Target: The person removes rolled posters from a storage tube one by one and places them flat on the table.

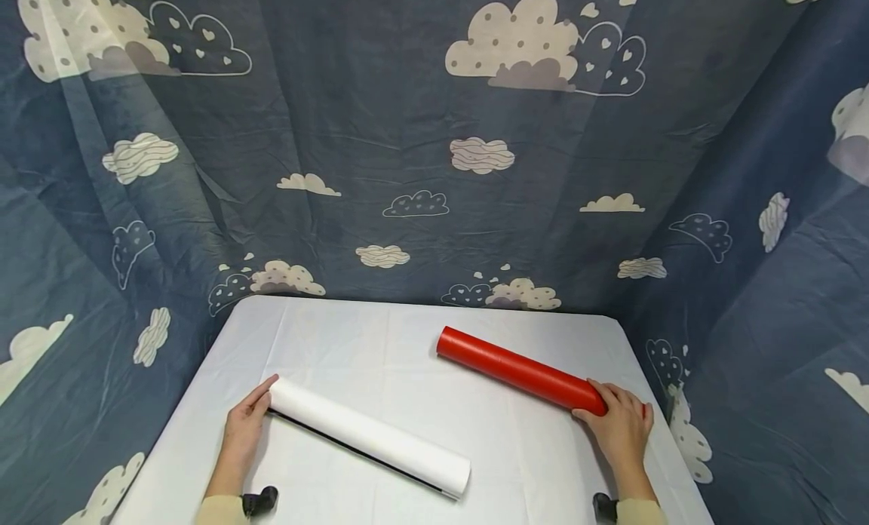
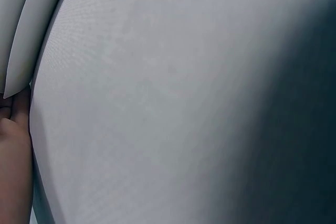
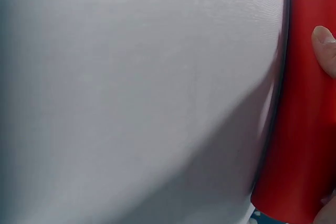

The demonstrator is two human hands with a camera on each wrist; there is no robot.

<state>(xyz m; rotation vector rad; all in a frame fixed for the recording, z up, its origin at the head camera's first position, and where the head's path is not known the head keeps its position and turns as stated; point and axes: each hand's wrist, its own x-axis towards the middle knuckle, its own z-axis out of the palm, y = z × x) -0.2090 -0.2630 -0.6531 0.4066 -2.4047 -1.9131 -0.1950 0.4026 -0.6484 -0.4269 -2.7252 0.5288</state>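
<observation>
A white roll with a black line along its near lower side lies slanted on the table, its right end nearer me. My left hand holds the roll's left end. In the left wrist view, the hand meets that end at the left border, and the fingertips are partly hidden. Farther back on the right lies a red roll, slanted the same way. My right hand grips its right end, fingers over the top and thumb on the near side. The thumb presses the red surface in the right wrist view.
Both rolls rest on a table with a white cover. A dark blue curtain with cloud prints hangs behind the table and along both sides. The rolls lie apart, with white tabletop between them.
</observation>
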